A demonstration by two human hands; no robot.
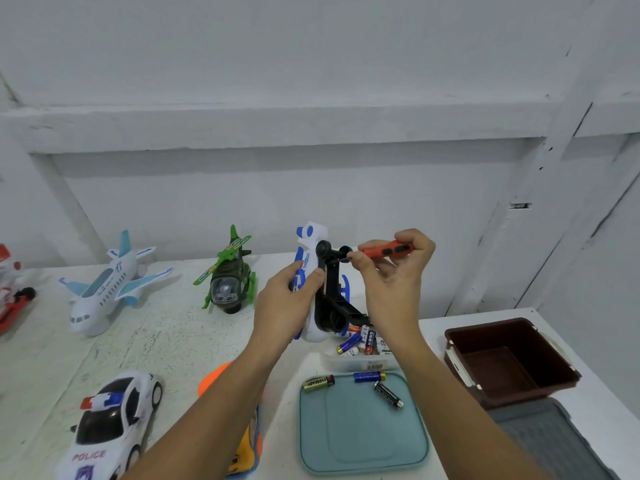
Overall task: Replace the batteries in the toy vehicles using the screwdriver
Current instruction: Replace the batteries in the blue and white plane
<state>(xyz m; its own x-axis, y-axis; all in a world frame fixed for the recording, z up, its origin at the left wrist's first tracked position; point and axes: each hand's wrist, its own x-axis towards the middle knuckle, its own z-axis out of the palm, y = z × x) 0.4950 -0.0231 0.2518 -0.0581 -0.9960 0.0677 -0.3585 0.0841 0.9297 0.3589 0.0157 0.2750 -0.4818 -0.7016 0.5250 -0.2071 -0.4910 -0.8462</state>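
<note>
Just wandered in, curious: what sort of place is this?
Likely a workroom bench: bare white wall, a table holding a toy plane and police car, loose batteries on a teal tray.

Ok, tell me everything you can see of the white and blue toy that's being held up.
The white and blue plastic toy vehicle is held on end above the white table. Its black underside, with black wheels near the top, faces right. A blue curved skid shows beside it. The left hand grips its middle. The right hand holds an orange-red screwdriver with its tip at the underside by the upper wheels.
</note>
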